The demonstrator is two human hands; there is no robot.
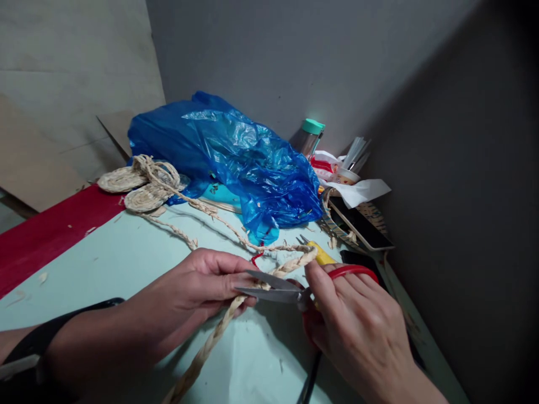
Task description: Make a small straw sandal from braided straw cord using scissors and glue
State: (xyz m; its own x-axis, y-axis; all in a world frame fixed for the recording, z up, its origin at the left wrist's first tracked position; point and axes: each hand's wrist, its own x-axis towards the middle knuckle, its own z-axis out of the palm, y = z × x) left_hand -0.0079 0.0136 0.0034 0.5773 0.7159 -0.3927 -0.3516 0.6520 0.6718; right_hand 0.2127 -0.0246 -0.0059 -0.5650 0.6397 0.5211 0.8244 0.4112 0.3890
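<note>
A pair of scissors [280,292] with red handles is in my right hand [362,320], its blades parted around a pale braided straw cord [210,340]. My left hand [206,294] pinches that cord just left of the blade tips. From there the braid runs down toward the bottom edge, and its other part loops up past my right thumb and back across the table. At the far left lie two coiled oval straw pieces [147,197] with a bundle of cord [158,171] on top.
A crumpled blue plastic bag [236,151] fills the back of the table [105,264]. Toward the right stand a bottle with a green lid [312,126], a woven basket [332,219] and a phone [357,224]. A yellow-handled tool [322,253] lies behind my right hand. Grey walls close in behind and right.
</note>
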